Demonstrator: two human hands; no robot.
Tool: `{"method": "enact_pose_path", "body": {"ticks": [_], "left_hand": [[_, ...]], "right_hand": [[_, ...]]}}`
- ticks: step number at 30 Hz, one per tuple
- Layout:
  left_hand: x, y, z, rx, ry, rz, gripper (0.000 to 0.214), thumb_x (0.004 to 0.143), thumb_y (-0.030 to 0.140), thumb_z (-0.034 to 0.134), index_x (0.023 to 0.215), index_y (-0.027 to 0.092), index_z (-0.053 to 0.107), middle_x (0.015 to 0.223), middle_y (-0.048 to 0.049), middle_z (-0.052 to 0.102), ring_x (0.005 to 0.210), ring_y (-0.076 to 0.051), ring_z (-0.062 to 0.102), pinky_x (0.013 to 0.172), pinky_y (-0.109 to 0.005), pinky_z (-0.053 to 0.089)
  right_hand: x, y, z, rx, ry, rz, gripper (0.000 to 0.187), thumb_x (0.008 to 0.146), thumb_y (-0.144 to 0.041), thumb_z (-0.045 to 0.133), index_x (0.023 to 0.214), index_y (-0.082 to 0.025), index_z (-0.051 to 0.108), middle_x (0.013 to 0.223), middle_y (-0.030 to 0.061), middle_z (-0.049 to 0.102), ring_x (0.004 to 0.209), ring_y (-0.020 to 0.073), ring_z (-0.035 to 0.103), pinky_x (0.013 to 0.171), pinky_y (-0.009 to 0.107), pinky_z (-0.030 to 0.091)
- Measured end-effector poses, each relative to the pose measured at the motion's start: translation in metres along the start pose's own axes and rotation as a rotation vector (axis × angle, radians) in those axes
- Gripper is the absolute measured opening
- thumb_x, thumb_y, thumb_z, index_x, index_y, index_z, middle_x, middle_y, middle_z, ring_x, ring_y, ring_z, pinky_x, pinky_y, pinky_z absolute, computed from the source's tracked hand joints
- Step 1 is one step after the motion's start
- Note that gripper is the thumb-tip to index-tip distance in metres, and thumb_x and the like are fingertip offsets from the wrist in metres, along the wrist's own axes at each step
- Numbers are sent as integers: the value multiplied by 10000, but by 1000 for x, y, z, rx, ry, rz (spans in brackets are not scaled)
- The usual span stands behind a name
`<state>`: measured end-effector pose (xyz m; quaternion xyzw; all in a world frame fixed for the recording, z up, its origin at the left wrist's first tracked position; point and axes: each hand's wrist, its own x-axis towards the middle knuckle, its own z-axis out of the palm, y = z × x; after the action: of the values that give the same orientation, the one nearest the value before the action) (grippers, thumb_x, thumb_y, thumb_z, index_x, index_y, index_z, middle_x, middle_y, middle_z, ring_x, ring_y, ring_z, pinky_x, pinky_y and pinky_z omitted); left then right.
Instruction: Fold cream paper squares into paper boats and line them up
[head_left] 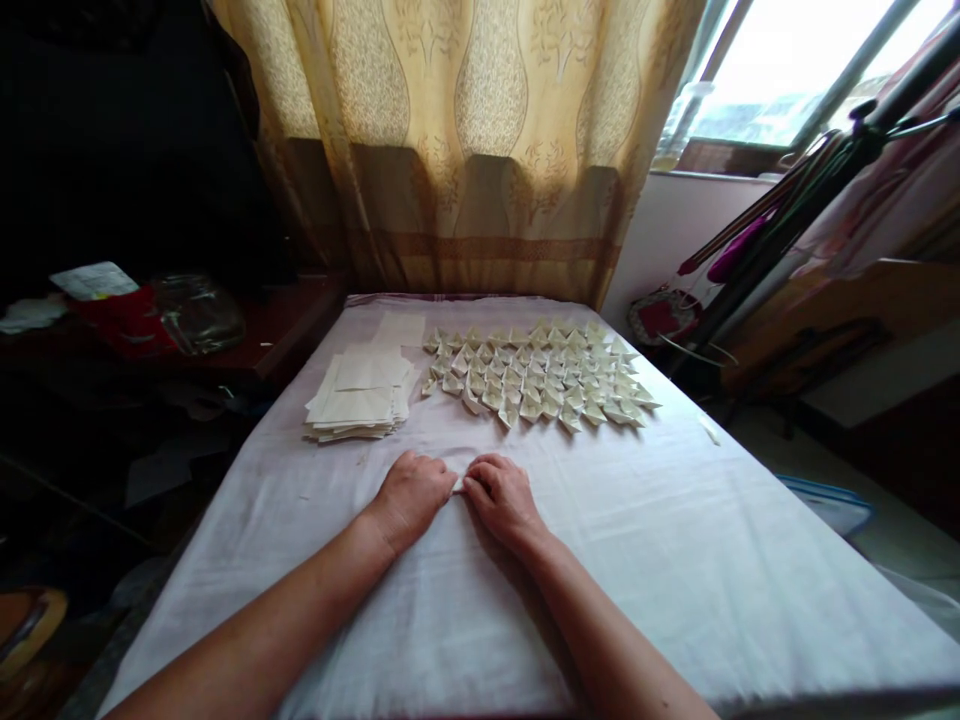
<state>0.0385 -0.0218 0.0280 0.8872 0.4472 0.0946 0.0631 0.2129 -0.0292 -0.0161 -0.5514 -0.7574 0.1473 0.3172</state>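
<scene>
Close together over the middle of the white cloth, my left hand (pixel 417 490) and my right hand (pixel 501 492) both have their fingers closed. Between them shows a small bit of folded paper (pixel 458 486), pinched from both sides; most of it is hidden by the fingers. Beyond my left hand lies a stack of cream paper sheets (pixel 360 390), its edges uneven. Several rows of small folded paper boats (pixel 536 375) stand past my right hand, packed side by side with their points up.
A white cloth (pixel 675 580) covers the table. Left of it, a dark red surface holds a clear jar (pixel 196 315) and a red packet (pixel 124 318). A patterned curtain (pixel 465 130) hangs at the back. On the right are a dark pole (pixel 795 220) and a window (pixel 757 90).
</scene>
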Motion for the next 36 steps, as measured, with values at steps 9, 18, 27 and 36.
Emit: {"method": "enact_pose_path", "body": {"ticks": [9,18,27,36], "left_hand": [[-2,-2,-3,-131,20,-41,168,889,194,564,846,203,726,863,-85,707,839,-249,652,794,-361,463],[-8,-2,15,-574,121,-224,129,842,268,561,779,198,650,760,-17,673,754,-189,632,705,-275,461],[-11,2,30,-1040,219,-400,339,745,489,663,884,197,559,718,7,668,668,-162,638,615,-239,468],[-12,4,20,-1291,219,-471,393,700,535,721,804,161,665,703,-19,659,619,-142,604,460,-191,328]], "right_hand": [[-6,0,7,-14,104,-46,42,843,-249,720,868,-256,753,945,26,734,908,199,648,841,327,427],[-7,3,6,100,161,-117,192,925,-287,581,805,-205,706,812,45,706,800,187,630,770,304,455],[-6,-2,1,331,180,-98,292,932,-373,551,731,-204,678,708,13,669,644,137,609,623,236,486],[-9,-9,-3,457,275,-45,262,894,-369,630,713,-204,725,703,34,684,667,160,632,671,274,500]]}}
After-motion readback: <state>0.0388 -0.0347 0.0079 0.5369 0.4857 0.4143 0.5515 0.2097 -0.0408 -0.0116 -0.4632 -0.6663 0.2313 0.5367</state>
